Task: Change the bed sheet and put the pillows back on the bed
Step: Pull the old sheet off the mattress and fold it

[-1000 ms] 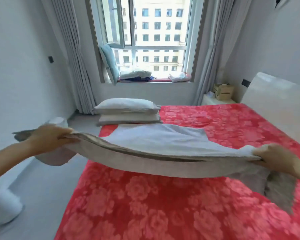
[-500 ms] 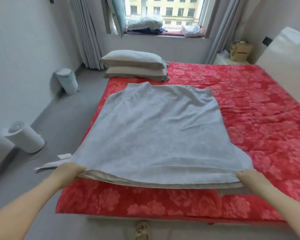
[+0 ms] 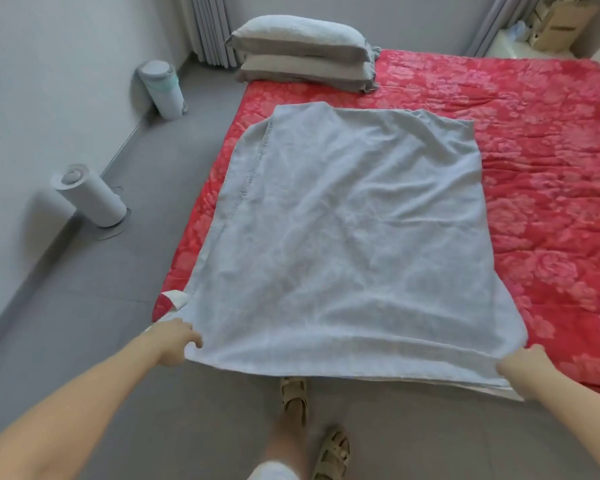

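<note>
I stand at the near edge of the bed, looking down over it. A folded grey sheet lies flat on the bed's near left part. Its left side runs along the bed's left edge, and its near edge hangs past the bed's near edge towards my sandalled feet. Several layers show along that near edge, so the sheet is not yet opened out.

My left hand grips the sheet's near left corner, fingers curled round the cloth. My right hand holds the near right corner. Its fingertips are tucked out of sight in the fold, so I judge the grip from the cloth bunching there. My hands are set wide apart, probably to keep the edge taut and square to the bed before unfolding.

The bed wears a red floral cover. Two grey pillows sit stacked at the far left corner, likely parked there to leave the middle free. A white cylinder and a small bin stand on the floor by the left wall. A cardboard box is beyond the far right corner.
</note>
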`<state>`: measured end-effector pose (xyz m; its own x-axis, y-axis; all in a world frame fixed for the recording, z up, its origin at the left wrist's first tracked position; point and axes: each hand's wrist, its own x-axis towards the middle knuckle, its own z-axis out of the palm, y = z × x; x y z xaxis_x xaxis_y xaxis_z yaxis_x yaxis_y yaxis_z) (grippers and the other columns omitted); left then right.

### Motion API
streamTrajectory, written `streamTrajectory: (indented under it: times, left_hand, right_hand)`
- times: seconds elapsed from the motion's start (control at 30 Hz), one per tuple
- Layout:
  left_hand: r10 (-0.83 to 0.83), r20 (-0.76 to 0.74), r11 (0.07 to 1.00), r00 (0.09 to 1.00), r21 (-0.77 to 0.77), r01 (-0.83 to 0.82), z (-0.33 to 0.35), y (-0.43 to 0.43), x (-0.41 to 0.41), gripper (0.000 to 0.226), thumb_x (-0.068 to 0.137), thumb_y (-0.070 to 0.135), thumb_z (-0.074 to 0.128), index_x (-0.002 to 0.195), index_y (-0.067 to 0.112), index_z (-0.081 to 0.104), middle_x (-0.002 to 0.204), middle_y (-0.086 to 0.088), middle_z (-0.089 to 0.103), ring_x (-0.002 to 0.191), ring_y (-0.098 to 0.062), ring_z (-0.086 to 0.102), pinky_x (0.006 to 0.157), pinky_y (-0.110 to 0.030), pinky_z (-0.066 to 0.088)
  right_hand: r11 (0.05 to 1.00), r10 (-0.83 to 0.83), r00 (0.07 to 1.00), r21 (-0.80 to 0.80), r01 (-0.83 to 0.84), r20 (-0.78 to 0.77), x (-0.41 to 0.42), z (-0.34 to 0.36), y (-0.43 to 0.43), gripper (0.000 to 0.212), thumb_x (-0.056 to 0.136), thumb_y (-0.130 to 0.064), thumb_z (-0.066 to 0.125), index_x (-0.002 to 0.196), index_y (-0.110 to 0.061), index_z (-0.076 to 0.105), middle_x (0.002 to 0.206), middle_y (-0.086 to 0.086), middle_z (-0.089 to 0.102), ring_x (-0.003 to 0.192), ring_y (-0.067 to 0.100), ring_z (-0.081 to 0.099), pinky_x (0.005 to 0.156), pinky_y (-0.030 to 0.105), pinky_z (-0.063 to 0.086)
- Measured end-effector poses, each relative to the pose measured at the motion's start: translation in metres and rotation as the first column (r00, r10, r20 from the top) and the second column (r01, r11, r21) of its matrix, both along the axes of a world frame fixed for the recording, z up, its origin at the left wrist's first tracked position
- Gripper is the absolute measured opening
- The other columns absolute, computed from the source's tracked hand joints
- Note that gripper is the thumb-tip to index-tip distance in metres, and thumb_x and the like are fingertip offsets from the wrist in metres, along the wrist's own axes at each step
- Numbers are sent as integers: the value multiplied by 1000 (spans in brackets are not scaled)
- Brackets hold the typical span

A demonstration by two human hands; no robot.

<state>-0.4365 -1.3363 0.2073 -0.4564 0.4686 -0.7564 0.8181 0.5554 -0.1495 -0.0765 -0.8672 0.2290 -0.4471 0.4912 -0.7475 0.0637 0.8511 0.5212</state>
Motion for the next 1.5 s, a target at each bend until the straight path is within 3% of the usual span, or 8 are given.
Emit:
streamTrajectory:
  times: [0.2,0.37,0.6,0.7,1.07,1.23,1.37,1.5]
  left_hand:
    - [470,23,860,882,211,-464,-18,-19,-44,33,90,18,44,118,25,59,124,2,59,113,-20,55,90,-28,45]
    - [820,190,437,540,400,-805,-59,-28,-103,26,87,6,51,108,8,66,120,-12,63,113,-29,55,90,-30,42]
    - [856,489,-14,169,348,-937,-158,-14,-193,16,86,8,51,74,11,61,83,-15,63,83,-30,58,78,-45,47]
    - [805,591,-124,61,269,-955,-194,10,-229,26,90,15,54,111,4,63,113,-17,63,108,-30,56,91,-37,43]
    - [692,705,-154,158,358,-921,-245,53,-272,45,84,20,64,48,17,37,43,7,29,46,-13,24,50,-30,18]
    - [715,655,-114,243,452,-885,-234,41,-271,31,84,19,65,60,2,57,50,-5,49,49,-15,39,49,-27,27]
    - [704,681,-102,203,379,-920,-243,26,-285,17,81,20,71,71,7,67,64,-4,65,62,-14,58,60,-28,44]
    - [720,625,-47,301,477,-878,-250,14,-304,6,85,13,65,85,11,70,82,-1,70,79,-17,64,75,-28,49]
  right_hand:
    - [960,-177,980,-237,152,-88,-114,-9,-45,39,96,-13,34,132,-23,48,132,-2,53,119,19,54,94,27,45]
    - [855,-397,847,-477,201,-354,-252,-29,-117,35,100,-31,40,133,-25,49,134,0,54,119,21,52,90,29,43]
    - [620,-741,526,-726,298,-416,-434,-91,-233,35,97,-29,47,127,-11,54,103,7,67,104,24,58,82,29,40]
    - [551,-812,432,-760,345,-392,-502,-134,-266,41,97,-30,49,131,-8,49,105,9,65,106,25,58,86,30,39]
    - [659,-750,455,-596,459,-480,-640,-253,-294,81,85,-38,61,146,-10,16,123,17,50,107,34,55,72,36,46]
    - [733,-678,510,-541,412,-529,-659,-248,-285,6,83,-4,50,89,-5,51,93,12,58,92,33,58,65,31,37]
    - [663,-749,223,-700,266,-624,-670,-228,-295,17,82,3,44,72,-8,36,64,-1,35,58,16,37,48,20,28]
    - [633,-763,339,-743,219,-550,-678,-254,-313,18,80,7,44,79,-9,35,62,-1,33,60,20,35,44,24,18]
